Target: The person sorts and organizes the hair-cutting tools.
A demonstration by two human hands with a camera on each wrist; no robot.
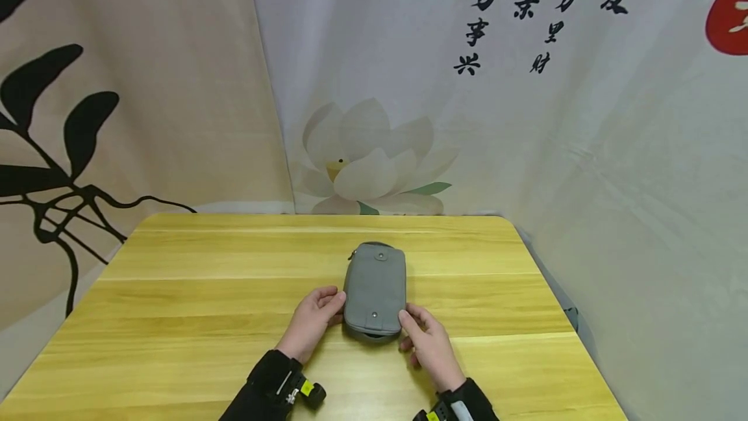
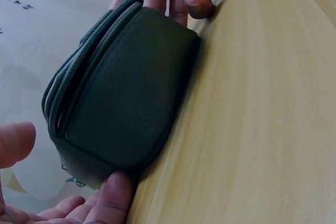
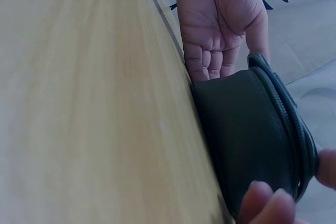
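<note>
A grey zippered pouch lies flat on the wooden table, its front face up with two small metal snaps. A zipper pull shows at its far left corner. My left hand is at the pouch's left side; its fingertips touch the lower side while the thumb stands out from it. At the near right corner is my right hand, thumb at the pouch's upper edge and other fingertips close by its side. The near end, with the zipper running along the upper edge, shows dark in both wrist views.
The light wooden table reaches back to a hanging cloth backdrop with printed lotus, leaves and characters. Another pale cloth hangs along the right side. Black wrist bands with small cameras sit on both wrists.
</note>
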